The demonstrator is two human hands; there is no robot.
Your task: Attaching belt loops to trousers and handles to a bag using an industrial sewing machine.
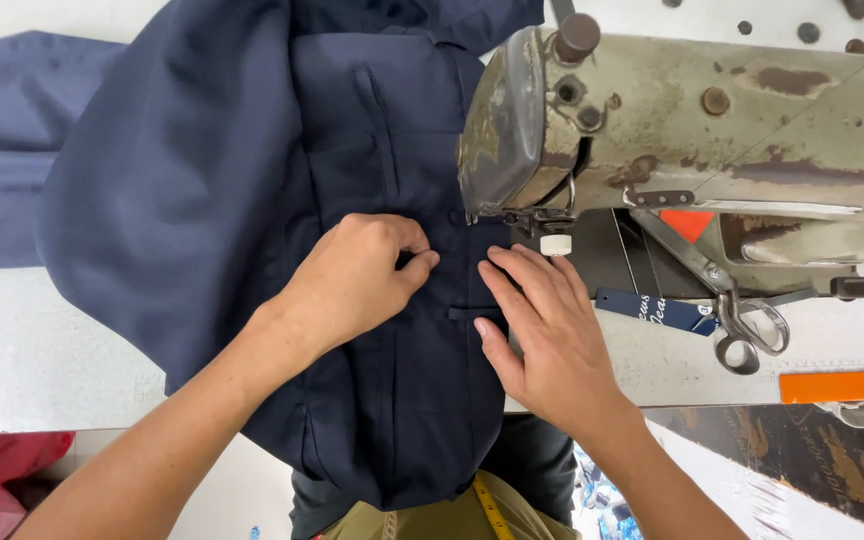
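Navy garment (pixel 252 200) spread on a white table (pixel 32 350), left of a worn sewing machine (pixel 692 130). Left hand (pixel 352 280) pinches the fabric with curled fingers; right hand (pixel 542 330) lies flat, fingers open, near the presser foot (pixel 537 217). Scissors (pixel 742 320) lie right.

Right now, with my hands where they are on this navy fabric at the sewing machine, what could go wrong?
The right hand lies flat on the navy garment with its fingertips close to the presser foot, so they could get nicked if the machine runs. The left hand pinches a fold; it might slip and shift the fabric. Loose cloth bunched at the left could drag the work sideways.
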